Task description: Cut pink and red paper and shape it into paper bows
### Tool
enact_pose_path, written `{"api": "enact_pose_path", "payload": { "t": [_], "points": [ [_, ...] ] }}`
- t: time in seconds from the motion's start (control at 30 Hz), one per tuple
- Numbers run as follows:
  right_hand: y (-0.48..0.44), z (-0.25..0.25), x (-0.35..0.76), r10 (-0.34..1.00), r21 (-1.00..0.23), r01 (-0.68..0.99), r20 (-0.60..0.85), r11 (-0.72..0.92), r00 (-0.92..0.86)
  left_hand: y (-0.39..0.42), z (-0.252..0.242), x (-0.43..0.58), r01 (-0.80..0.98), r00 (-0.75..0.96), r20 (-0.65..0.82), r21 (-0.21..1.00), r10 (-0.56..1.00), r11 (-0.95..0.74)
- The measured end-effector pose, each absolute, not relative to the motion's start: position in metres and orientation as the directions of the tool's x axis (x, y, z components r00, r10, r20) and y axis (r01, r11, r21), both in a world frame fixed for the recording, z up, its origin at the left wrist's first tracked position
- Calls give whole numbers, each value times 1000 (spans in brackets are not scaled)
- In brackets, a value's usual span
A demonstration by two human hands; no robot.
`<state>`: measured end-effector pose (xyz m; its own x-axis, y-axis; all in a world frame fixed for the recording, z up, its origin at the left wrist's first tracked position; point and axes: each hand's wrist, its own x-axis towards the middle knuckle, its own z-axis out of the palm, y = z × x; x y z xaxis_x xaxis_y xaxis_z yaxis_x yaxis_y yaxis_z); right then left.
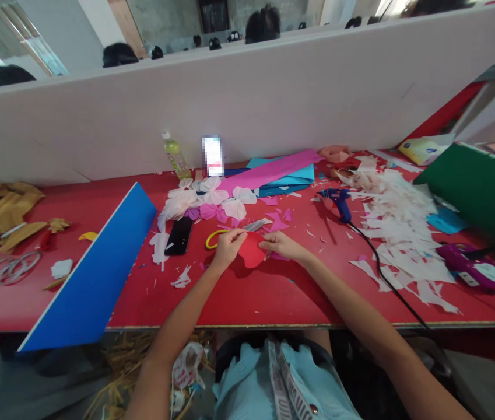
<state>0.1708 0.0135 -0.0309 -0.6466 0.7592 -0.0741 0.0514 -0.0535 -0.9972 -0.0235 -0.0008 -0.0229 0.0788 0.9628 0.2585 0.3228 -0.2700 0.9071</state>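
A piece of red paper point(251, 251), cut with a curved edge, lies on the red table point(151, 303) between my hands. My left hand point(228, 248) pinches its left edge, and my right hand point(283, 245) holds its right side. Just above my left hand are yellow-handled scissors point(234, 228), their handle loop point(214, 238) and metal blades point(253, 224) showing on either side of my hand. Whether my left hand also grips them is hidden.
White paper flowers point(212, 198), sheets of pink and blue paper point(273, 175), a black phone point(179, 235), and a blue glue gun point(339, 204) with a black cord lie nearby. White paper scraps point(400, 239) cover the right. A white partition point(247, 111) stands behind the table.
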Motion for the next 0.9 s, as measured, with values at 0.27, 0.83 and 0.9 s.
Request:
{"api": "enact_pose_path", "payload": {
  "t": [0.27, 0.83, 0.9],
  "points": [
    [14, -33, 166, 847, -992, -124, 40, -31, -530, -2, -24, -21, 316, 12, 305, 903, 952, -293],
    [18, -38, 167, 870, -999, -54, 33, 7, -493, 5, -30, -25, 335, 82, 241, 907, 967, -254],
    [18, -36, 167, 869, -999, -22, 42, 35, -494, 6, -30, -25, 316, 80, 246, 913, 966, -258]
  ]
}}
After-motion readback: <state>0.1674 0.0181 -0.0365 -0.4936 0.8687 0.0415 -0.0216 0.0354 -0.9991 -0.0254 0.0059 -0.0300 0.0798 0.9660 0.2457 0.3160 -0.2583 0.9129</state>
